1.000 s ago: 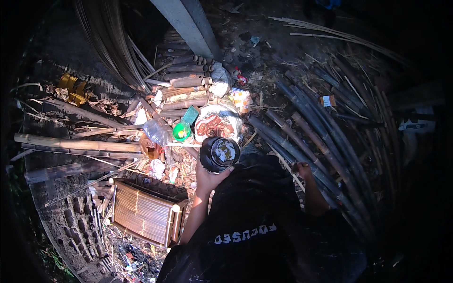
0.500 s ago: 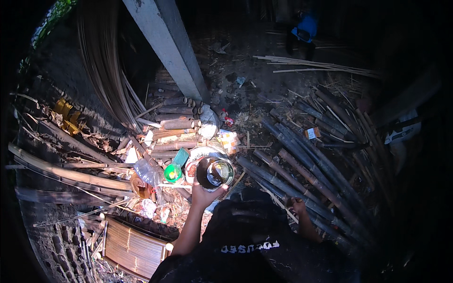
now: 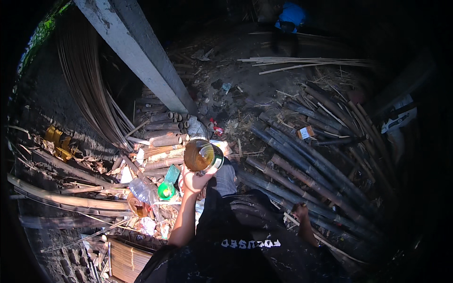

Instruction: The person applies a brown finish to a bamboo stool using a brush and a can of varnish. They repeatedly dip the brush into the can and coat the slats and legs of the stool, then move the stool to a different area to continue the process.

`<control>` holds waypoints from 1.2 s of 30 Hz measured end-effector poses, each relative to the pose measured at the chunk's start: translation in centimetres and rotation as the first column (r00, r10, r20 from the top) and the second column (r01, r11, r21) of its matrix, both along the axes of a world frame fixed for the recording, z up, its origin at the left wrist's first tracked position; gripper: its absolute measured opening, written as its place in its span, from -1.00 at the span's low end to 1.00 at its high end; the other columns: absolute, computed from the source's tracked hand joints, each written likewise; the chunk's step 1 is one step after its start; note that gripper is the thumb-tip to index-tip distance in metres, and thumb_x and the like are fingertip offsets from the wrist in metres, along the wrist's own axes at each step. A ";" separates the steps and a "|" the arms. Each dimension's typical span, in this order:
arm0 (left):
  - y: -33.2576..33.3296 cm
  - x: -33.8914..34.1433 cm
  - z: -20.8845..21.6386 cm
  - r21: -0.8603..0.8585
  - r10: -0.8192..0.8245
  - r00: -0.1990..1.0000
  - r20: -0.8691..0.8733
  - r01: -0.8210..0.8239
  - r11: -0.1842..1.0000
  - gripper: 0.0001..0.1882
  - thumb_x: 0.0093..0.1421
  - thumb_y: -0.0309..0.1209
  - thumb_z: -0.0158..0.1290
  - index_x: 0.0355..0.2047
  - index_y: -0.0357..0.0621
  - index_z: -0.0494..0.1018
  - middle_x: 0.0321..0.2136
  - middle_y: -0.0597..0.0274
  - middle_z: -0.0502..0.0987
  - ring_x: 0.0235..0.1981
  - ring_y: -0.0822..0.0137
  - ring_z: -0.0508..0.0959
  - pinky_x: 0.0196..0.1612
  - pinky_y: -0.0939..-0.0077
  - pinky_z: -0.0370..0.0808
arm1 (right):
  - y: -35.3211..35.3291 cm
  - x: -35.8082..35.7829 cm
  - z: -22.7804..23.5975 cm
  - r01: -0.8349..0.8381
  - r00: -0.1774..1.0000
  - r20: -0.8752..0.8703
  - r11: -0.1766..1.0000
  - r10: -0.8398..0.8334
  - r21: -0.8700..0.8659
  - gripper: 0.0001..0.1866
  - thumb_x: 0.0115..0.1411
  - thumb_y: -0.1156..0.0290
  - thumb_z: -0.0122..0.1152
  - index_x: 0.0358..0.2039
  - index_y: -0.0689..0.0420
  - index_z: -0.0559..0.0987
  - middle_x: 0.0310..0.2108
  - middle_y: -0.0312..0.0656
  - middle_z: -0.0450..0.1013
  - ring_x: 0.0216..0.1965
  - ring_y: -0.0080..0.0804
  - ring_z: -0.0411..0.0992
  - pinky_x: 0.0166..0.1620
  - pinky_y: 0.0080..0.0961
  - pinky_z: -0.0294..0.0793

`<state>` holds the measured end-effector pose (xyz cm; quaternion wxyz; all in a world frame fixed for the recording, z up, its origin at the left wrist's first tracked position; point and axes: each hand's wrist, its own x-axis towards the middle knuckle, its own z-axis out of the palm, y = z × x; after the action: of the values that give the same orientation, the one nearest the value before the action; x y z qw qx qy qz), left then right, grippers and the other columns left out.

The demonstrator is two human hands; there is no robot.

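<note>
My left hand is wrapped round the lower side of a round open tin, raised over the sunlit clutter. Inside the tin shows a shiny amber-brown residue or liquid; a pale label is on its outer side. My right hand hangs low beside my dark shirt, above the bamboo poles on the right. Its fingers are curled in, and whatever they hold, if anything, is too dark to make out. Near my left forearm are a green cup, a green rectangular box and a clear plastic bottle.
Long dark bamboo poles spread over the ground on the right. Cut bamboo lengths are stacked beside a concrete post. A slatted bamboo panel lies at lower left. Thin strips and a blue object are farther back.
My left hand has lifted the tin and moved it left and away from me, baring its inside to the light. My right hand stays curled at about the same place.
</note>
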<state>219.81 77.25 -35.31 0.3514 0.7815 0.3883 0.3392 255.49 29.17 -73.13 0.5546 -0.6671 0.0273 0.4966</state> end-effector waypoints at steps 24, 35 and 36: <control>47.0 24.3 -13.4 -0.236 -0.240 0.947 0.213 0.289 0.928 -0.26 -0.12 -0.48 0.47 0.08 -0.29 0.37 -0.06 0.07 0.58 -0.07 0.30 0.58 0.06 0.37 0.49 | 59.8 10.8 -8.4 0.246 0.912 0.315 0.965 -0.264 0.095 -0.91 0.35 0.48 0.08 -0.27 -0.06 0.43 -0.39 -0.33 0.42 -0.42 -0.43 0.48 -0.45 -0.39 0.62; 60.3 42.3 -17.3 -0.280 -0.448 0.834 0.321 0.535 0.797 -0.27 -0.13 -0.53 0.46 0.07 -0.31 0.40 -0.04 0.09 0.55 -0.06 0.28 0.56 0.08 0.36 0.47 | 57.8 18.1 -21.5 0.039 0.987 -0.115 0.850 -0.117 -0.525 -0.60 0.32 0.14 0.11 0.06 0.08 0.52 -0.30 -0.02 0.61 -0.51 -0.31 0.61 -0.50 -0.33 0.61; 61.9 43.7 -17.2 -0.216 -0.468 0.824 0.321 0.545 0.810 -0.29 -0.11 -0.55 0.43 0.09 -0.32 0.39 -0.04 0.10 0.54 -0.06 0.29 0.55 0.08 0.35 0.48 | 60.6 20.0 -22.2 -0.006 0.995 -0.090 0.874 -0.043 -0.485 -0.59 0.31 0.14 0.13 0.07 0.08 0.53 -0.31 -0.01 0.62 -0.54 -0.34 0.60 -0.50 -0.37 0.61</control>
<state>263.54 139.17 -52.48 0.5897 0.7448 0.1628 0.2664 275.52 89.79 -95.29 0.3725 -0.7592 0.1846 0.5007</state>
